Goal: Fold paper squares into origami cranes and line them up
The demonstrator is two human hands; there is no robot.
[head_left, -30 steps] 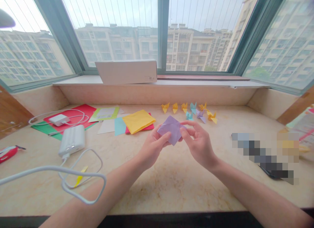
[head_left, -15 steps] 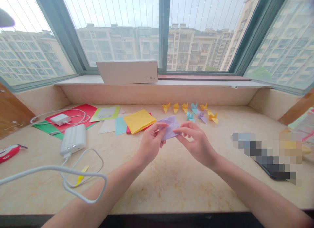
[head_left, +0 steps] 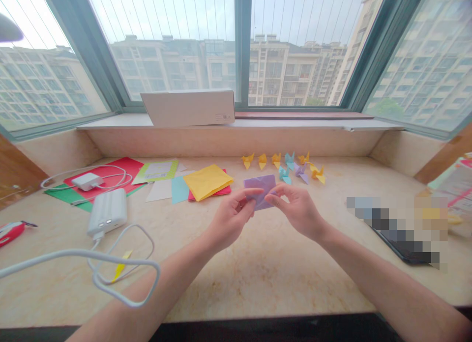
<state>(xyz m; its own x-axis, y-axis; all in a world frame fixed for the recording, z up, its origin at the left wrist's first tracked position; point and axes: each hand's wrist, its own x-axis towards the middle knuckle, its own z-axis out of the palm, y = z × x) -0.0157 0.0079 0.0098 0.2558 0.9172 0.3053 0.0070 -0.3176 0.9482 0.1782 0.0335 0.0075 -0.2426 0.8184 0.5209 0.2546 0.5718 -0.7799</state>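
A wide bay window (head_left: 236, 42) backs a marble counter (head_left: 258, 268). At ten o'clock lie coloured sheets (head_left: 206, 182) and a white power bank (head_left: 107, 212). At centre the left hand (head_left: 229, 219) and right hand (head_left: 298, 210) pinch a folded purple paper (head_left: 260, 188), with small folded cranes (head_left: 291, 166) at one o'clock beyond.

Right of counter: I see only a pixelated patch (head_left: 398, 224); what lies there I cannot tell.
Purple paper (head_left: 260, 187): lower edge hidden behind my fingertips.
White cable (head_left: 73, 256): cut off at left edge.
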